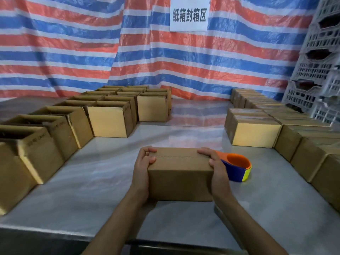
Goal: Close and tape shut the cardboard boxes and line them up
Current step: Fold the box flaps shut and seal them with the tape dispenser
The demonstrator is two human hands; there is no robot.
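A small cardboard box (180, 173) sits on the table in front of me, its top flaps folded down with the seam showing. My left hand (142, 166) grips its left end, fingers curled over the top edge. My right hand (216, 164) grips the right end the same way. Just right of the box lies a tape dispenser (238, 167), orange inside with a blue and yellow body, partly hidden behind my right hand.
Several open boxes (110, 120) stand in rows on the left. Several closed boxes (257, 131) line the right side. Grey plastic crates (320, 70) are stacked at the far right. The steel table (92, 181) ends at a front edge near me.
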